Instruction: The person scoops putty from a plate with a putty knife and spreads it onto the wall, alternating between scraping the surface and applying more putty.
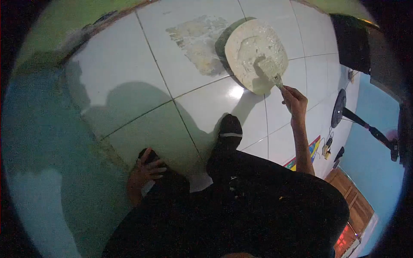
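1. In the head view, a pale round tub (232,51) is seen on the white tiled floor (124,56); wet, whitish paste (250,48) is held inside it, spread unevenly and marked by ridges.
2. A scraper (270,69) is positioned over the lower right part of the tub, its blade coated with paste; whether the paste is touched by the blade cannot be told.
3. The scraper's handle is grasped by the right hand (296,102), with the fingers curled around it, just beyond the tub's lower right rim.
4. The left hand (150,171) is placed well apart from the tub, below it and to its left, against the dark-clad left leg; its fingers are spread and nothing is seen gripped by them.
5. Just left of the tub, the floor is marked by a rough, smeared patch (200,47).
6. Below the tub, 2 dark shoes are seen: the right shoe (230,125) nearer to it, the left shoe (148,155) farther off and partly covered by the left hand.
7. Well to the right of the tub, a black fan (339,105), a blue wall (378,101) and a wooden door (350,193) are visible.
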`<state>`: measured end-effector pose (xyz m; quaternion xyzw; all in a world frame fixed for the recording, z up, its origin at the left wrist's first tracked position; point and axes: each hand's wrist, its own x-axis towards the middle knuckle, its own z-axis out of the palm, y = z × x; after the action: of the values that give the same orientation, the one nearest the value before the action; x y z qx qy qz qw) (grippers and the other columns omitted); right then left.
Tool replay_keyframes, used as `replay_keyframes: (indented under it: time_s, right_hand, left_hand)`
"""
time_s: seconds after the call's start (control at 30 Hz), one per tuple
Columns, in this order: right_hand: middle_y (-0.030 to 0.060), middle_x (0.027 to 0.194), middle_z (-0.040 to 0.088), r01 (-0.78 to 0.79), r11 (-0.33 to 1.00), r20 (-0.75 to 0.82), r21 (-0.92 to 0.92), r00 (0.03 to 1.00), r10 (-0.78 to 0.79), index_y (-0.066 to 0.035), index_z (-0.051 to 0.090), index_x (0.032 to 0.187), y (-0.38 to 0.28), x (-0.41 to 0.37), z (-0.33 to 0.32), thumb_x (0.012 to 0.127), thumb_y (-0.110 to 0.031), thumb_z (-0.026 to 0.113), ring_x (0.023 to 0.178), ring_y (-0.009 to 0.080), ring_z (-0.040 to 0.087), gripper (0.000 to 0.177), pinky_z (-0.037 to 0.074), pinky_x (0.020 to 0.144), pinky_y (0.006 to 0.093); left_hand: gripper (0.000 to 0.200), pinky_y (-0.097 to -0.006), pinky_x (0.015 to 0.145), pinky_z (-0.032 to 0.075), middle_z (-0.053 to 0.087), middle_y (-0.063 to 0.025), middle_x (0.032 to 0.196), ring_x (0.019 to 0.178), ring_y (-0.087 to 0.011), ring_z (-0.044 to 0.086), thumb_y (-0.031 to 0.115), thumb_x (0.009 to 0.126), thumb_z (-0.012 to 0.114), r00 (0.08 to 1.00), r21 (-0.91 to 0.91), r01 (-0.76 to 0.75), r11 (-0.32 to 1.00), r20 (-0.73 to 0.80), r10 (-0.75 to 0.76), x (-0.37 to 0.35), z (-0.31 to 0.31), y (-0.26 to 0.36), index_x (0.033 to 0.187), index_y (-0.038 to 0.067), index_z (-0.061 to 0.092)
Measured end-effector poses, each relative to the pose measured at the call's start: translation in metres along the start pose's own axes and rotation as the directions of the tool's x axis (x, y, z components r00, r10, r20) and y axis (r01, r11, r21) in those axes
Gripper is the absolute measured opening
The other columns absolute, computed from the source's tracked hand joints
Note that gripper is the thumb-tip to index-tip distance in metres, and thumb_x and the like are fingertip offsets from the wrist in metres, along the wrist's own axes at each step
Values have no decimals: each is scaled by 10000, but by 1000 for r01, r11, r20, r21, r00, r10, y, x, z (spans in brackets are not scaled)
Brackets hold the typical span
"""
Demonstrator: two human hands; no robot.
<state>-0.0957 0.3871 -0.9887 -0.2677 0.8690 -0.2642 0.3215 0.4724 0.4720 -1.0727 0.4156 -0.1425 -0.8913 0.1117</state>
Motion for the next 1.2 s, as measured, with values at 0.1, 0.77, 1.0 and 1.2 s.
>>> replay_keyframes:
  time_s: [0.1,0.77,1.0,1.2]
  right_hand:
    - [29,842,679,-36,995,5,89,999,36,2,711,1089,1,-4,-4,896,-228,700,692,80,561,301,464,612,248]
    - [109,927,708,573,816,637,-73,657,-404,12,647,1196,-284,-76,140,940,-211,627,565,89,564,340,420,465,231]
    - [104,946,725,791,612,794,3,370,-482,-5,645,1213,-346,-57,253,925,-192,609,642,130,633,345,503,520,264]
    - [65,926,716,991,133,848,23,51,-528,-28,649,1222,-372,-15,304,923,-249,639,575,46,502,371,391,437,195]
  left_hand:
    - [642,-547,927,513,461,-264,1433,1122,-442,614,382,1032,381,999,-287,-23,958,39,36,5,-10,-12,1575,206,87]
    - [716,-576,1065,402,392,-243,1498,1324,-446,454,571,1022,262,962,-205,-90,975,236,138,-1,-14,-1,1576,149,92]
    - [743,-589,1073,381,370,-249,1511,1337,-457,432,610,1003,269,967,-300,4,954,244,73,6,-22,-13,1580,187,66]
    - [730,-591,1091,356,334,-278,1519,1351,-472,404,582,1013,273,961,-281,-13,959,263,90,-3,-15,7,1580,178,53]
